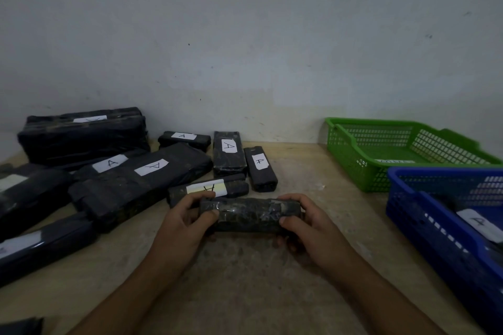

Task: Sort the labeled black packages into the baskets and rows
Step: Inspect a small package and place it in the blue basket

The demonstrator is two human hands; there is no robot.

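A small black taped package is held over the middle of the wooden table; no label shows on its upper face. My left hand grips its left end and my right hand grips its right end. Just behind it lies a package with a white and yellowish label. Further back, small packages marked A lie near the wall. Large labeled packages crowd the left side. A green basket and a blue basket stand at the right.
The blue basket holds a black package with a white label. A label lies on the green basket's floor. A grey wall runs close behind the table. More black packages lie at the left edge, and a dark corner shows at the bottom left.
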